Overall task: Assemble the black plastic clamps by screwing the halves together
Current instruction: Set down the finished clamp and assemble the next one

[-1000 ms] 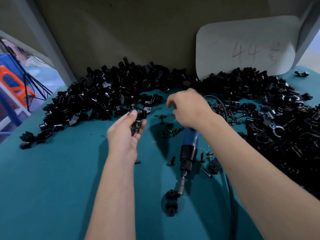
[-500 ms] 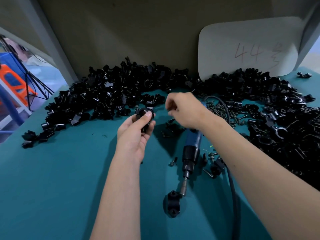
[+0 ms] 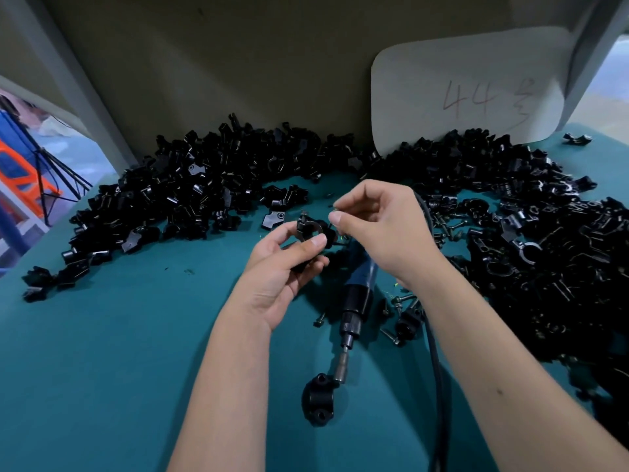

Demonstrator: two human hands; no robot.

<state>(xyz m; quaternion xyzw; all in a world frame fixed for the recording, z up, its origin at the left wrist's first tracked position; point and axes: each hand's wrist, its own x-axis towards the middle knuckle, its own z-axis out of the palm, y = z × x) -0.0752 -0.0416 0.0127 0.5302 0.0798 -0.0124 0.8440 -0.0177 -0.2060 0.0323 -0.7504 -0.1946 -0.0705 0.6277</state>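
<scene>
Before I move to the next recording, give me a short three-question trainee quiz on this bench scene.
1. True or false: the electric screwdriver is in the right hand.
2. What does the left hand hold? A) a clamp B) the cable C) the white card
3. Fill in: the number on the white card is ___.

Key: 1 false, it lies on the teal table. 2 A, a black clamp. 3 44.
</scene>
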